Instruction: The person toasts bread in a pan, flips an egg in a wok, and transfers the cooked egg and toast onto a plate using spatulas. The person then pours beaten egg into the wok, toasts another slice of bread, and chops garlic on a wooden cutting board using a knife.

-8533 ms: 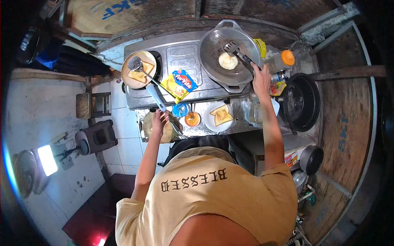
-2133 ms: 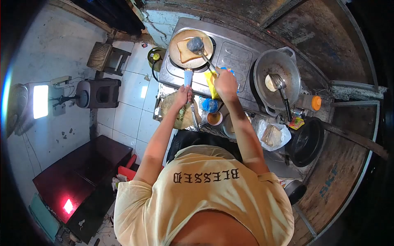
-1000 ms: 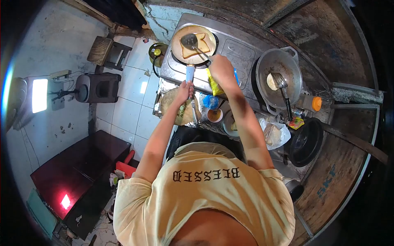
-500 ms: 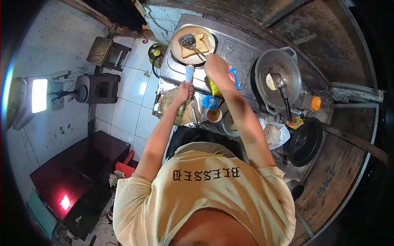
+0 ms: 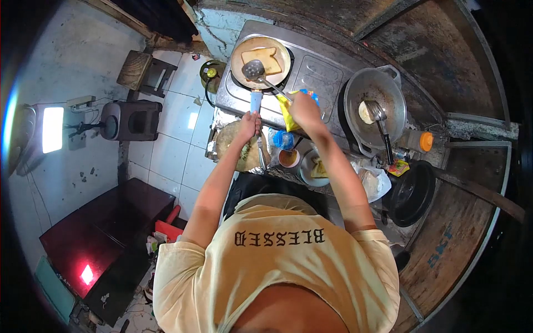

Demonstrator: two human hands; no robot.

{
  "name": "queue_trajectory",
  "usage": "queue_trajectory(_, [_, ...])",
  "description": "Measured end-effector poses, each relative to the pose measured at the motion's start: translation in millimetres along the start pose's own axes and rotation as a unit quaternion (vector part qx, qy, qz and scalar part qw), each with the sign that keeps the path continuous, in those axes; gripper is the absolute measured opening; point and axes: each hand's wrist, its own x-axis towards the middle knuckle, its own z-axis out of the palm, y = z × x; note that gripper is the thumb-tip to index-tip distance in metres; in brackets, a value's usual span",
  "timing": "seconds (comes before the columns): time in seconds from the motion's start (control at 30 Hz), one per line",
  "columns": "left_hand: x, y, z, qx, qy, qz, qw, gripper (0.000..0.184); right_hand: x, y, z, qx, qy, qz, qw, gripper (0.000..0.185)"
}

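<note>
A frying pan [image 5: 240,50] sits on the stove's left burner, holding a slice of bread [image 5: 268,57]. My left hand [image 5: 250,125] is closed round the pan's pale blue handle [image 5: 256,102]. In my right hand [image 5: 305,110] is the handle of a slotted spatula [image 5: 254,69], whose perforated head overlaps the near-left edge of the bread. Beneath my right hand lies a yellow and blue packet [image 5: 289,117]. Nearer my body are a round chopping board [image 5: 229,145] with chopped greens, a knife [image 5: 261,152], and a cup [image 5: 288,158] with orange-brown contents.
To the right, a large wok [image 5: 361,89] holds a pale round piece and a black-handled turner [image 5: 385,133]. A plate [image 5: 306,173] with food, a plastic bag [image 5: 377,186] and a black basin [image 5: 413,194] stand along the near right side. A gas cylinder [image 5: 214,83] is left of the stove [image 5: 319,72].
My right hand has drawn back toward me and right, bringing the spatula head from on top of the bread to its near edge. The bread lies turned slightly differently. My left hand stays put.
</note>
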Motion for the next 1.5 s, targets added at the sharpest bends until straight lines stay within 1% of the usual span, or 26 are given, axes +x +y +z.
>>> queue_trajectory(0.07, [0,-1,0,0.001,0.001,0.004,1.0,0.026,-8,-9,1,-0.03,0.023,0.0,0.999,0.027])
queue_trajectory(0.1, [1,-1,0,0.008,0.004,0.0,1.0,0.026,-9,-10,-2,-0.015,0.028,-0.005,0.999,0.026])
queue_trajectory(0.2, [0,-2,-1,0.011,-0.001,-0.003,1.0,0.026,-13,-11,-27,-0.025,0.036,-0.02,0.999,0.026])
queue_trajectory(0.23, [0,-2,-1,0.002,-0.006,-0.002,1.0,0.026,-14,-12,-34,-0.048,0.037,0.001,0.998,0.027])
queue_trajectory(0.27, [1,-3,-2,0.002,-0.006,-0.002,1.0,0.026,-14,-10,-34,-0.048,0.037,0.0,0.998,0.027])
queue_trajectory(0.33, [1,-3,-1,0.011,-0.001,-0.006,1.0,0.026,-15,-4,-32,-0.035,0.077,-0.007,0.996,0.029])
queue_trajectory(0.47, [3,-4,-2,0.012,-0.002,0.0,1.0,0.027,-5,-8,-24,0.0,0.069,-0.001,0.998,0.029])
queue_trajectory(0.53, [4,-6,-4,0.009,-0.005,-0.006,1.0,0.027,-12,-15,-42,0.005,0.019,0.002,1.0,0.031])
queue_trajectory(0.63, [5,-8,-4,0.013,0.0,0.009,1.0,0.028,2,-7,-36,-0.031,0.028,0.015,0.999,0.032])
queue_trajectory(0.73, [2,-5,-3,0.008,-0.017,0.009,1.0,0.028,8,-12,-22,-0.016,0.039,0.013,0.999,0.032])
queue_trajectory(0.87, [-3,1,-1,0.031,-0.008,0.009,0.999,0.029,-2,-7,-35,-0.004,0.004,-0.004,1.0,0.03])
queue_trajectory(0.97, [2,-4,-3,0.023,-0.01,0.011,1.0,0.03,-2,-12,-46,-0.01,0.021,-0.007,1.0,0.032])
queue_trajectory(1.0, [1,-6,-3,0.024,-0.011,0.008,1.0,0.03,4,-10,-38,-0.01,0.019,-0.004,1.0,0.032])
queue_trajectory(1.07, [3,-6,-4,0.019,-0.015,0.013,1.0,0.031,22,-5,-20,-0.009,0.078,-0.017,0.997,0.034])
queue_trajectory(1.1, [3,-5,-4,0.021,-0.015,0.012,1.0,0.031,24,-7,-16,-0.017,0.065,0.003,0.998,0.037])
queue_trajectory(1.23, [2,-5,-4,0.023,-0.009,0.005,1.0,0.031,21,-4,-15,-0.029,0.061,-0.004,0.998,0.039])
queue_trajectory(1.3, [3,-4,-4,0.027,-0.012,0.006,1.0,0.032,24,-4,-20,-0.043,0.041,0.013,0.998,0.029])
queue_trajectory(1.33, [3,-5,-5,0.019,-0.014,0.007,1.0,0.032,24,-3,-22,-0.042,0.044,0.017,0.998,0.029])
queue_trajectory(1.4, [2,-6,-3,0.013,-0.02,0.008,1.0,0.032,23,-1,-22,-0.031,0.054,-0.015,0.998,0.029])
queue_trajectory(1.43, [1,-5,-2,0.026,-0.018,0.009,0.999,0.032,26,2,-24,-0.017,0.052,0.006,0.998,0.031])
queue_trajectory(1.5, [-1,0,-3,0.042,-0.015,0.016,0.999,0.032,24,10,-32,-0.009,0.063,-0.003,0.998,0.032])
